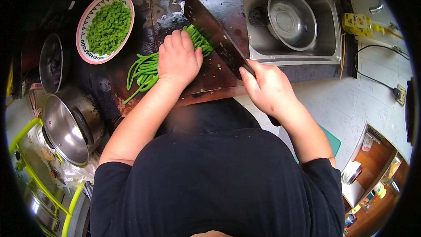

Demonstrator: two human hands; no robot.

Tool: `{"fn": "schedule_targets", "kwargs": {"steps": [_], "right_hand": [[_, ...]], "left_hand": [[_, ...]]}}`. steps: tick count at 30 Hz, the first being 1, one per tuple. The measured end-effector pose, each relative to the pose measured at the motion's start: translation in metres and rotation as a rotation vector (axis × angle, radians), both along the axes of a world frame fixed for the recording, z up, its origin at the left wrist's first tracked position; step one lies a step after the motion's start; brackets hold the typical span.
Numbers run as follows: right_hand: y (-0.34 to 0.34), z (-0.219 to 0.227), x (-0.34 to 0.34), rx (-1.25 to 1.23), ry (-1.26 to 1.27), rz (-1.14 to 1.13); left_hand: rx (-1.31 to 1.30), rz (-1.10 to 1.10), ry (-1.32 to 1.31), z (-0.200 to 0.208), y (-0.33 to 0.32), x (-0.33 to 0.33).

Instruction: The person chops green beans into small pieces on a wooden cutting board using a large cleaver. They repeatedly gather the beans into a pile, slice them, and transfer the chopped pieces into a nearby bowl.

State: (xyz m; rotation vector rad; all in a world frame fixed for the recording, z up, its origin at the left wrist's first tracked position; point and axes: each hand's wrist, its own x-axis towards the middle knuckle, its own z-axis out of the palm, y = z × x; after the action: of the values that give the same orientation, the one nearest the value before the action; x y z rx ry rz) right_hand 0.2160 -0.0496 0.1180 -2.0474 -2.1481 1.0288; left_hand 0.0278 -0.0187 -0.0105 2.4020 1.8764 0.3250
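Note:
My left hand (179,57) presses down on a bundle of long green beans (147,70), its fingers curled over them and the thumb along the right side. The beans lie on a dark, wet wooden cutting board (210,85), their cut ends to the right of my hand. In my right hand (269,88) is the handle of a large cleaver (219,39). Its dark blade slants up and left, right beside the bean ends; whether its edge touches the board I cannot tell. A few small green bits stick to the board.
A red-rimmed white bowl (81,44) of chopped green pieces stands at the left, above a metal bowl (51,61) and a steel pot (66,127). At right, a steel sink (326,57) holds a metal basin (293,19). A yellow bottle (357,24) stands beyond.

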Motion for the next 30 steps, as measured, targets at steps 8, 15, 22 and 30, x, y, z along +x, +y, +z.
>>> {"fn": "schedule_targets", "kwargs": {"steps": [8,15,22,30], "right_hand": [[0.033,-0.019,-0.021,-0.083,-0.076,0.03],[0.021,-0.046,-0.008,-0.014,0.012,-0.059],[-0.004,0.006,0.002,0.062,0.059,-0.017],[-0.003,0.004,-0.009,-0.013,-0.045,0.015]], "left_hand": [[-0.017,-0.032,0.027,0.001,0.003,0.0],[0.029,-0.048,0.076,-0.001,0.004,-0.001],[-0.012,-0.021,-0.003,0.001,0.003,-0.001],[0.02,-0.041,-0.009,-0.002,0.002,-0.002]]}}
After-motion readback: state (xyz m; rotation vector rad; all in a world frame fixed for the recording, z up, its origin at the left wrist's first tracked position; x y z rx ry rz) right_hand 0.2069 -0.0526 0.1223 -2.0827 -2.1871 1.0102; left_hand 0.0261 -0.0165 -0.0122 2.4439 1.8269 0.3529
